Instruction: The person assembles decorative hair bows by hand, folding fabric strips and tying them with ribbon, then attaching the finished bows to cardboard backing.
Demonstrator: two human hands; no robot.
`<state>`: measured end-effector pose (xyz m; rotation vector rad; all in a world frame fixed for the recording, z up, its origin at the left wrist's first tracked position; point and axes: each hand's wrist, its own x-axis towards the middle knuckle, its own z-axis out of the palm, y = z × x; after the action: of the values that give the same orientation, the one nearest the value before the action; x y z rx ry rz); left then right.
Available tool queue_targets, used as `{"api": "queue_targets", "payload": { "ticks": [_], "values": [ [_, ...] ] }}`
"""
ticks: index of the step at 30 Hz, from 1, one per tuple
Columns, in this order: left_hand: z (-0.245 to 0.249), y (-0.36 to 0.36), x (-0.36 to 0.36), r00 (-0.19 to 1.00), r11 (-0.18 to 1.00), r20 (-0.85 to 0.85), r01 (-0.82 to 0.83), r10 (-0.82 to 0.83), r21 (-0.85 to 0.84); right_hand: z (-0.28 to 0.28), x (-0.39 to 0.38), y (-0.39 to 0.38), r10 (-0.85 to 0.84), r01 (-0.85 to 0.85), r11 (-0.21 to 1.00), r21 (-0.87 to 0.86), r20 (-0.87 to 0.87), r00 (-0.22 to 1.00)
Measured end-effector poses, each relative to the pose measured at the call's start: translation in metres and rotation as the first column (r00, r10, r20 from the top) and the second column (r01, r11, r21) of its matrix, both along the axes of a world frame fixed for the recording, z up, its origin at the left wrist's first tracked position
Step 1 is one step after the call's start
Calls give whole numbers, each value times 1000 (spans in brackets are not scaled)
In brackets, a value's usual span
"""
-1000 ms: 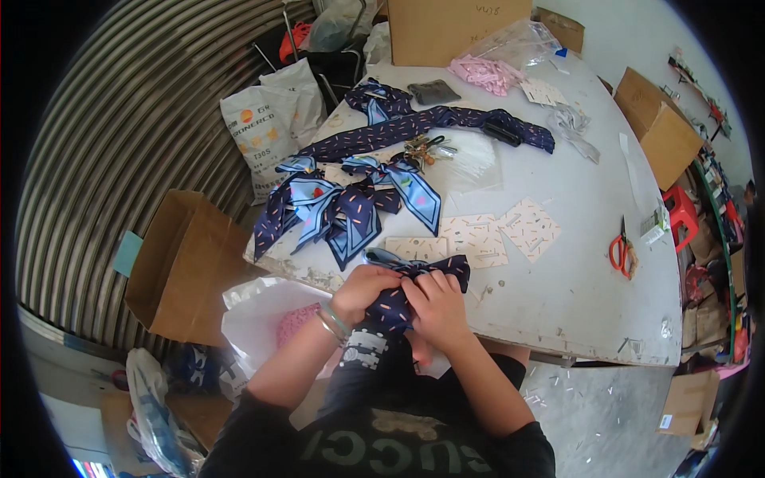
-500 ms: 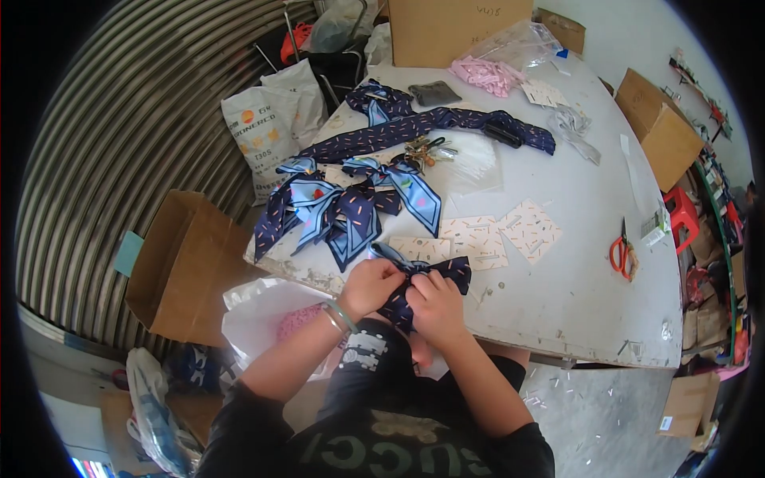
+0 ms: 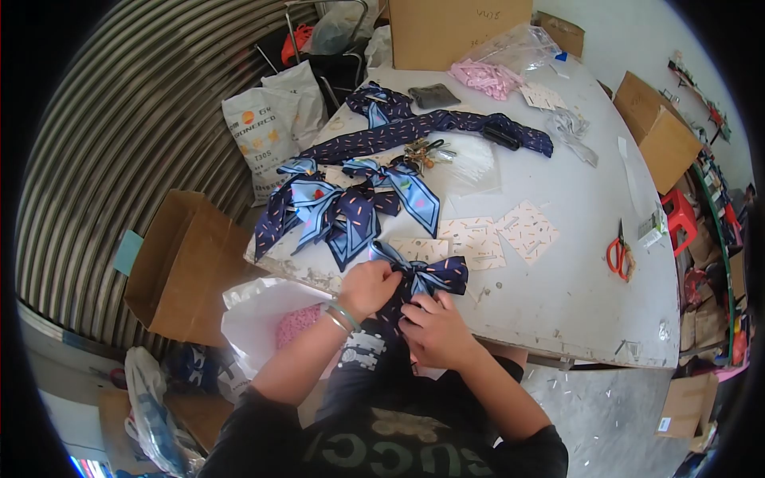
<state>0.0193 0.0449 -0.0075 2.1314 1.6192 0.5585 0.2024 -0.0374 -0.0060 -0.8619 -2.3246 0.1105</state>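
A navy fabric bow with small orange and white dashes and light blue lining lies at the table's near edge. My left hand is closed, its fingertips pinching the bow's left side close to the knot. Lower down, my right hand has its fingers curled around the bow's hanging tail; its fingertips are partly hidden in the cloth. Just beyond my hands lie patterned cards with slots. Several finished-looking navy and light blue bows are heaped to the left of them.
A long navy fabric strip crosses the table, with keys beside it. Red-handled scissors lie on the right. Pink fabric and a cardboard box stand farther back. An open carton is at the left.
My right hand has slid down from the knot to the bow's tail. More of the bow's light blue lining now shows. My left hand stays nearly in place.
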Motion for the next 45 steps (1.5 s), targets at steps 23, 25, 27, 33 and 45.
{"api": "queue_targets", "payload": {
  "ticks": [23, 25, 27, 33, 45],
  "values": [
    [53, 40, 12, 755, 786, -236, 614, -611, -71, -102, 14, -65, -717, -464, 279, -841, -504, 481],
    [40, 49, 11, 797, 810, -156, 586, -583, -29, -97, 10, -66, -669, -311, 320, -895, -446, 595],
    [32, 55, 10, 814, 821, -141, 570, -564, 6, -93, 0, -61, -645, -312, 365, -877, -480, 595],
    [35, 59, 15, 822, 845, -215, 534, -528, -33, -149, -57, -24, -692, -551, 375, -746, -620, 369],
    [27, 62, 7, 887, 889, -62, 453, -458, -70, -126, -45, -29, -719, -716, 348, -605, -663, 210]
  ]
}}
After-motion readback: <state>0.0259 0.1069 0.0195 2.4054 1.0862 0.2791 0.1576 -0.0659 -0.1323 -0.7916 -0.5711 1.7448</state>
